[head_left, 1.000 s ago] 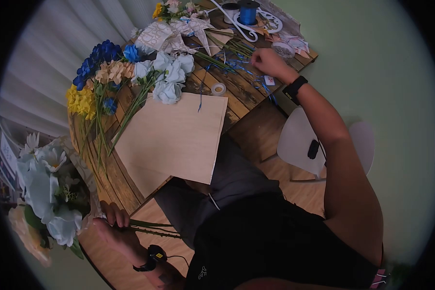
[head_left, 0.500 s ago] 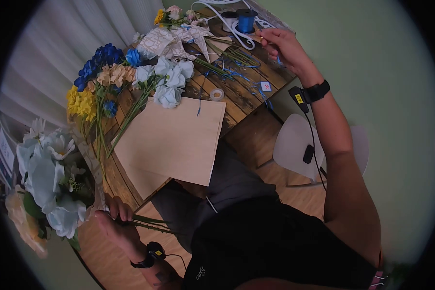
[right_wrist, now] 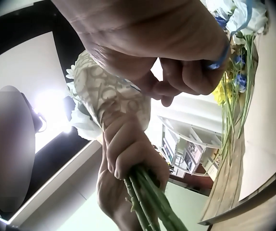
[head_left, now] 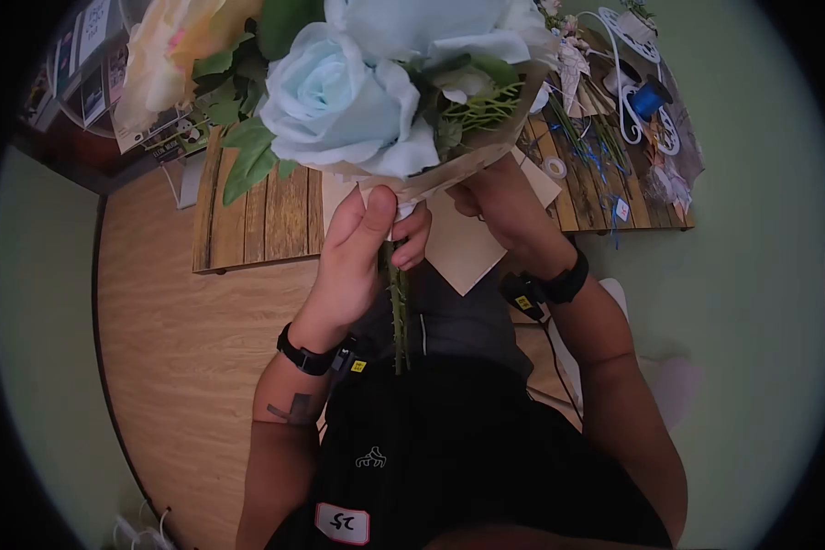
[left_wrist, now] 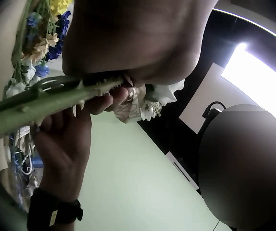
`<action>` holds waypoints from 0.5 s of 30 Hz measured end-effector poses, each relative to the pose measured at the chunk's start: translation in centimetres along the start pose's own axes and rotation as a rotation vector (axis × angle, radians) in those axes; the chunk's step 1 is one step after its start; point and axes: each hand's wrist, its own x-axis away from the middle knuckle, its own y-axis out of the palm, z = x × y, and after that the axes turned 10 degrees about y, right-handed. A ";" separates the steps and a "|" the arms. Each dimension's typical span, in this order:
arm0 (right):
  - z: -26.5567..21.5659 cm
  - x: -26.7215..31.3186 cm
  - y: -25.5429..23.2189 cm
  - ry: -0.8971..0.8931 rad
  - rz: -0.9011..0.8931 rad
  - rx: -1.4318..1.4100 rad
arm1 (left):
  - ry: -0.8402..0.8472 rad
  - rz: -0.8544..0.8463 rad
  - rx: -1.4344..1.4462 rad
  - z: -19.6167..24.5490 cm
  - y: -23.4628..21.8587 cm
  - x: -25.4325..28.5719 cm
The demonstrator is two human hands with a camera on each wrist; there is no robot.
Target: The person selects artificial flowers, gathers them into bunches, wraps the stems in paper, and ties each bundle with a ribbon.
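In the head view a bouquet with a large pale blue rose (head_left: 330,96) and a peach flower (head_left: 188,50) is raised in front of the body. Its patterned paper wrap (right_wrist: 89,79) gathers at the neck, where my left hand (head_left: 362,243) grips it. Thorny green stems (head_left: 400,316) hang below that fist. Close beside the wrap is my right hand (head_left: 509,206), partly hidden under the flowers in the head view. Its fingers are curled around a thin blue ribbon (right_wrist: 219,62), which trails upward in the right wrist view.
Brown paper (head_left: 467,243) lies on the wooden table (head_left: 266,220). At the right are a roll of tape (head_left: 555,168), a blue ribbon spool (head_left: 649,98) and a white scrolled metal piece (head_left: 625,82). Loose yellow flowers (right_wrist: 220,94) lie on the table, and a chair stands right.
My left hand has brought the bouquet from the left side to the front centre. My right hand has come from near the spool to beside the wrap. The view has turned left.
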 end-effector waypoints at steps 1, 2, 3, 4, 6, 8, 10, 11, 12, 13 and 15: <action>-0.3 -0.1 1.0 -0.032 -0.054 -0.050 | 0.001 -0.012 0.069 0.3 0.0 -0.1; -0.3 -0.2 1.6 -0.063 -0.107 -0.108 | -0.003 -0.024 0.135 0.5 0.0 -0.1; -0.2 -0.5 1.8 -0.095 -0.124 -0.038 | 0.015 -0.032 0.154 0.6 -0.1 -0.2; -0.3 -0.7 2.3 -0.088 -0.122 -0.057 | -0.003 -0.028 0.147 0.8 -0.2 -0.3; -0.4 -0.8 3.6 -0.208 0.001 0.101 | 0.021 -0.092 0.294 0.8 -0.9 -0.2; 0.3 -2.0 3.1 -0.130 0.008 0.124 | 0.019 -0.120 0.370 0.8 -1.3 -0.1; 1.1 -2.7 2.7 -0.085 0.035 0.121 | 0.001 -0.151 0.477 0.6 -1.8 0.3; 1.5 -2.6 2.9 -0.072 0.053 0.078 | -0.007 -0.223 0.542 0.4 -2.4 0.3; 1.6 -2.5 3.1 -0.151 0.086 0.120 | -0.008 -0.298 0.607 0.0 -3.0 0.1; 1.8 -2.2 3.2 -0.223 0.120 0.162 | -0.003 -0.276 0.633 -0.1 -3.0 0.3; 1.5 -1.5 3.2 -0.255 0.142 0.151 | -0.025 -0.281 0.667 -0.1 -3.1 0.4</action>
